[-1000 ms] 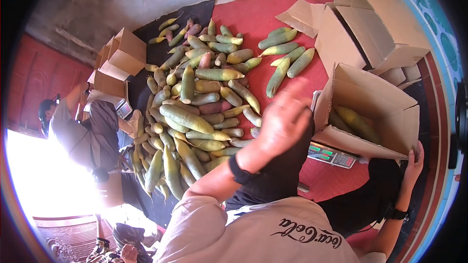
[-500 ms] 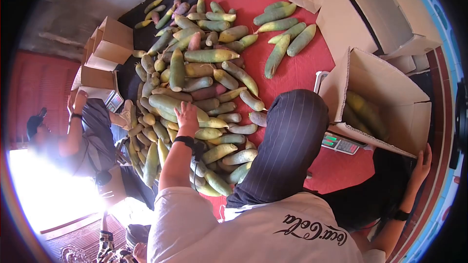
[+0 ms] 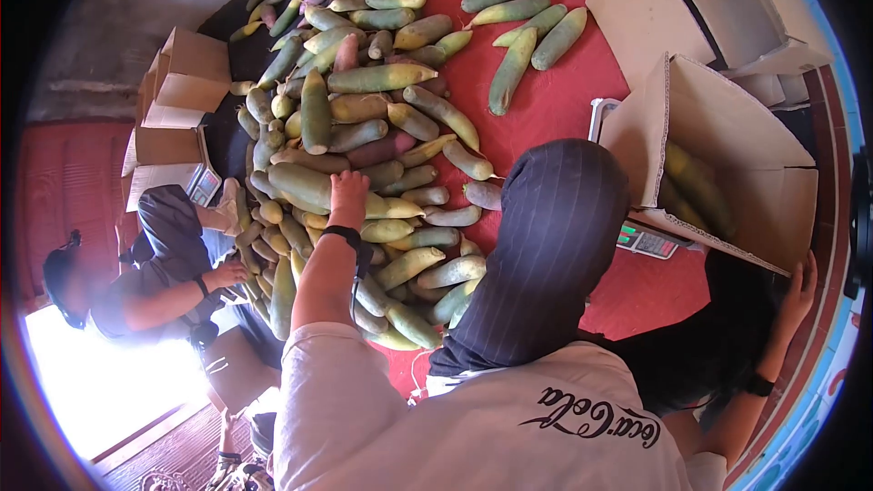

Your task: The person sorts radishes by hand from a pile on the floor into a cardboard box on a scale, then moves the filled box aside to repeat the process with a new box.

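My left hand [image 3: 347,200] reaches into a heap of green radishes [image 3: 373,132]. Its fingers curl over the end of a long, thick green radish [image 3: 298,184] on top of the heap. At the far right, my right hand [image 3: 800,289] rests against the lower corner of an open cardboard box [image 3: 753,232], thumb and fingers apart. Several green radishes [image 3: 696,186] lie inside that box, partly hidden by its walls. The box stands on a digital scale [image 3: 647,241] with a lit green display.
Several radishes [image 3: 514,68] lie apart on the red floor covering [image 3: 555,114]. More cardboard boxes [image 3: 650,23] stand at the upper right. On the left, a co-worker [image 3: 150,282] sits reaching toward the heap, near other boxes [image 3: 191,77] and a second scale [image 3: 205,184]. My bent knee [image 3: 564,209] stands between heap and box.
My left hand's spread fingers have curled onto the long radish. The co-worker's raised hand has come down to the heap's edge. My view has shifted slightly; my right hand stays by the box.
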### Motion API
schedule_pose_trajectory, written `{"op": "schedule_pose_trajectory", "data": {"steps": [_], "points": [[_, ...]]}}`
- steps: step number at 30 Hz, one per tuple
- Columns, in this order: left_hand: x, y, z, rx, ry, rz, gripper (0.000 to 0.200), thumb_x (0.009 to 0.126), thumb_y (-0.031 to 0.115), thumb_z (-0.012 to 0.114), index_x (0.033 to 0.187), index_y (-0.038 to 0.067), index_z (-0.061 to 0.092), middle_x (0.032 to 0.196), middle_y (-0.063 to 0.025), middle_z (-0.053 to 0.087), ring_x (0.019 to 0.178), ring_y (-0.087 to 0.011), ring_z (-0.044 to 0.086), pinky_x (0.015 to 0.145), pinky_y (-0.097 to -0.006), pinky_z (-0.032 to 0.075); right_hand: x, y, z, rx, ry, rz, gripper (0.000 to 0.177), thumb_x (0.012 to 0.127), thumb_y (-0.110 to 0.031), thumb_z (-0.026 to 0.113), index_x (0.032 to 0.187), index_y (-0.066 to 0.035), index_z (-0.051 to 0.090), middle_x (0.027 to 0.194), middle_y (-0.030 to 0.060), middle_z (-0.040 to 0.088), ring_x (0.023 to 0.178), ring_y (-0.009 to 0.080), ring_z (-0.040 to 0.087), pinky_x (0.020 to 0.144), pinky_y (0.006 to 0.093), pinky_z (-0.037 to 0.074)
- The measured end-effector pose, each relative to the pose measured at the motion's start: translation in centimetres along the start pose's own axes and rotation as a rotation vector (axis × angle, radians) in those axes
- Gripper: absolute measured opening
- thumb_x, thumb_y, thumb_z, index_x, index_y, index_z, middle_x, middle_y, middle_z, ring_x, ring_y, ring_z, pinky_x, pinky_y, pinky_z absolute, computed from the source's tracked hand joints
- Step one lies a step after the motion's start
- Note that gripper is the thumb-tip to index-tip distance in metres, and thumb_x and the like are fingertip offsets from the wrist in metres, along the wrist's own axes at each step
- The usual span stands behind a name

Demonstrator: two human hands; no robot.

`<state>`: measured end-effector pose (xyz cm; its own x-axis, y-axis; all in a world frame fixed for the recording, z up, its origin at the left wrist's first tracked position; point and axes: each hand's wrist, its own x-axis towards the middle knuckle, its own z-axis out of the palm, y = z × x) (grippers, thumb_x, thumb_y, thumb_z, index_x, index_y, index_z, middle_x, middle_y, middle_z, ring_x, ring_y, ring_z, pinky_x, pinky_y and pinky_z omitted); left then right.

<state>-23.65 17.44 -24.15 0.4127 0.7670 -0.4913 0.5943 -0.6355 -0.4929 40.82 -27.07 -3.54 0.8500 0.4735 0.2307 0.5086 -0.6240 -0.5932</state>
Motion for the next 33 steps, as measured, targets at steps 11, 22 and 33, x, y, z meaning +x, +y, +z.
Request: {"op": "schedule_pose_trajectory", "data": {"steps": [11,22,33], "points": [[-8.0,10.7,-4.2,-0.114,-0.109,0.253,0.051,0.053,0.026,0.074,0.101,0.016,0.062,0.104,-0.0085,0.050,0.101,-0.0267,0.048,0.081,-0.0376,0.044,0.1,0.6,0.2,0.082,-0.012,0.001,0.039,0.093,-0.017,0.048,0.127,0.000,0.046,0.126,0.0119,0.051,0.116,0.0191,0.047,0.098,0.0301,0.036],[-7.7,12.3,-6.8,-0.465,-0.031,0.118,0.054,0.062,0.037,0.074,0.106,0.013,0.054,0.104,-0.0101,0.050,0.102,-0.0277,0.050,0.081,-0.0385,0.046,0.4,1.1,0.2,0.068,-0.017,-0.011,0.039,0.093,-0.018,0.049,0.127,0.000,0.047,0.125,0.0124,0.051,0.116,0.0191,0.047,0.098,0.0301,0.037],[-7.4,11.9,-0.8,-0.679,-0.148,-0.113,0.064,0.074,0.036,0.067,0.129,0.017,0.040,0.117,-0.0091,0.051,0.112,-0.0270,0.048,0.093,-0.0420,0.039,0.7,2.7,0.0,0.147,-0.002,0.031,0.038,0.093,-0.018,0.050,0.127,0.000,0.047,0.124,0.0129,0.052,0.115,0.0195,0.049,0.097,0.0302,0.038]]}}
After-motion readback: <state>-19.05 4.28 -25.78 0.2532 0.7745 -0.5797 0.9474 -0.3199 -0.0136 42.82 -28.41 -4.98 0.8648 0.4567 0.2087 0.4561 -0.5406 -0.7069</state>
